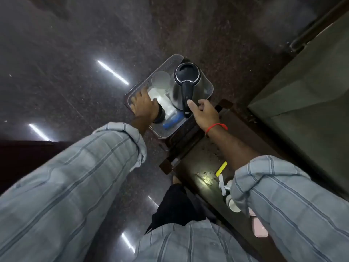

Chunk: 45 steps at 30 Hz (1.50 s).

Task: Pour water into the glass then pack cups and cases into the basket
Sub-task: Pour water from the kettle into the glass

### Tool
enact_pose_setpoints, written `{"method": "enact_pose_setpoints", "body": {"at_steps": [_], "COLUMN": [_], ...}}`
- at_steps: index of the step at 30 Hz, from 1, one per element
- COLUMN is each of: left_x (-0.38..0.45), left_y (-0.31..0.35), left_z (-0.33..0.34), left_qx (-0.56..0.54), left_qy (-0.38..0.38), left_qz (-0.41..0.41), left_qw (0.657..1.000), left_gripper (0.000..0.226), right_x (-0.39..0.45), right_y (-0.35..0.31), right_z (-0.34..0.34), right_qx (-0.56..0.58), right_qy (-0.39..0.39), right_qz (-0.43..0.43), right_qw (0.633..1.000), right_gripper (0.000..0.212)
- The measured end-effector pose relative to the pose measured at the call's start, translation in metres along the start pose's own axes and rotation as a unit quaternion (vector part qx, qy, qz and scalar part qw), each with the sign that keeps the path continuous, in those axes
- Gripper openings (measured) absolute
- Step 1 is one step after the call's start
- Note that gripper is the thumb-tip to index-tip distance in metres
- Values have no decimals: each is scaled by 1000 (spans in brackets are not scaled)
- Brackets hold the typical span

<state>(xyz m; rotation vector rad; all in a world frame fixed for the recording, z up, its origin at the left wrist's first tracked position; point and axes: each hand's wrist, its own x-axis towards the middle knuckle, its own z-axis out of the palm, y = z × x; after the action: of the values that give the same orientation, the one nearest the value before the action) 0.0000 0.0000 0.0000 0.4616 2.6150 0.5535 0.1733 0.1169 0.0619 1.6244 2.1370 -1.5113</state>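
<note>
A translucent plastic basket point(208, 86) sits at the far end of a dark table. A steel kettle point(186, 80) with a black lid and handle stands in it. Beside the kettle are a clear glass point(160, 80), a white case point(165, 104), a blue item point(172, 123) and a dark round cup point(160, 115). My left hand point(144, 104) curls over the basket's left rim. My right hand point(204, 114) grips the near right rim, thumb beside the end of the kettle handle.
The dark table point(198, 163) runs toward me with a yellow strip point(221, 168), a white clip point(222, 184), small white cups point(234, 206) and a pink object point(259, 226). A grey-green block point(302, 87) stands at the right. Polished stone floor point(75, 63) lies to the left.
</note>
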Motion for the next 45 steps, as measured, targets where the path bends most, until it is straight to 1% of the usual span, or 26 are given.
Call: {"method": "enact_pose_setpoints", "body": {"at_steps": [4,7,8,9,11,13,15,16,18,20,21,23,27,29,30,32,34,36,39,42,45], "left_x": [43,71,79,87,101,108,112,113,112,113,114,115,110,106,103,97,86,70,42,13,-17], "left_y": [7,12,14,17,20,19,19,18,19,22,23,25,27,28,27,27,29,33,35,34,37], "left_z": [7,23,28,33,44,53,60,62,62,58,55,48,39,34,31,23,15,6,0,3,13], "left_qx": [48,88,100,112,131,133,131,134,144,133,123,115,86,54,37,2,-32,-43,-70,-132,-225], "left_qy": [-33,-67,-81,-96,-126,-137,-120,-104,-80,-77,-77,-68,-54,-38,-31,-21,-15,-6,1,-2,-26], "left_qz": [45,91,102,110,117,117,115,118,130,132,131,132,150,145,140,141,156,181,219,250,292], "left_qw": [997,990,986,983,976,975,977,978,978,979,981,982,983,987,989,990,987,983,973,959,929], "left_gripper": [72,81,86,91,101,107,107,105,104,104,104,101,95,93,93,94,92,91,96,103,101], "right_x": [19,35,38,43,49,52,54,54,53,48,43,31,1,-13,-21,-38,-57,-75,-106,-139,-168], "right_y": [-21,-27,-26,-24,-18,-10,-7,-6,-8,-13,-15,-18,-17,-10,-6,6,22,40,70,100,125], "right_z": [16,29,32,36,42,45,44,43,39,33,29,20,-6,-22,-30,-47,-65,-82,-99,-112,-120], "right_qx": [64,136,149,156,150,139,178,204,258,300,316,351,396,426,435,445,452,446,420,406,407], "right_qy": [-5,-30,-36,-40,-54,-62,-47,-28,8,10,5,-1,17,36,44,62,86,120,170,217,245], "right_qz": [32,76,89,91,92,92,90,88,82,80,80,86,100,110,104,77,71,86,110,144,169], "right_qw": [997,987,984,983,983,984,979,975,963,950,945,932,913,897,893,890,885,883,885,876,864], "right_gripper": [71,85,84,78,59,44,25,18,10,6,7,16,44,60,64,59,60,63,59,63,68]}}
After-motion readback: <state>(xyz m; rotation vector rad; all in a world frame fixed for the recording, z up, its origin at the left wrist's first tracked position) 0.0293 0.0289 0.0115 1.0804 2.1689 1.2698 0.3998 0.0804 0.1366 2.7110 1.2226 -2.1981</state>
